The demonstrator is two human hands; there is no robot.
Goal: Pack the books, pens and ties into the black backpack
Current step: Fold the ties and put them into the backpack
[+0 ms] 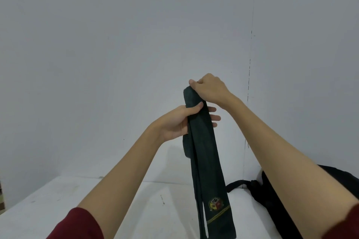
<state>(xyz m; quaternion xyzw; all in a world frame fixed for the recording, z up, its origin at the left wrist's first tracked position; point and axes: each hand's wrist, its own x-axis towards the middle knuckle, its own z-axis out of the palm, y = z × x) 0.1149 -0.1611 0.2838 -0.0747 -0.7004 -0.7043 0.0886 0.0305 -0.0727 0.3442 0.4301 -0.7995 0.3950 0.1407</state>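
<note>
A dark green tie [206, 161] with a crest and a gold stripe near its lower end hangs doubled over in the air above the table. My right hand [210, 89] grips its folded top. Just below, my left hand [180, 120] holds the tie, thumb across the front and fingers behind. The black backpack [275, 196] lies on the table at the lower right, partly hidden behind my right forearm, with a strap [236, 184] trailing to the left. No books or pens are in view.
A white table [136, 209] runs across the bottom of the view, with its far edge against a plain grey wall [136, 44]. A brownish object [1, 196] shows at the far left edge.
</note>
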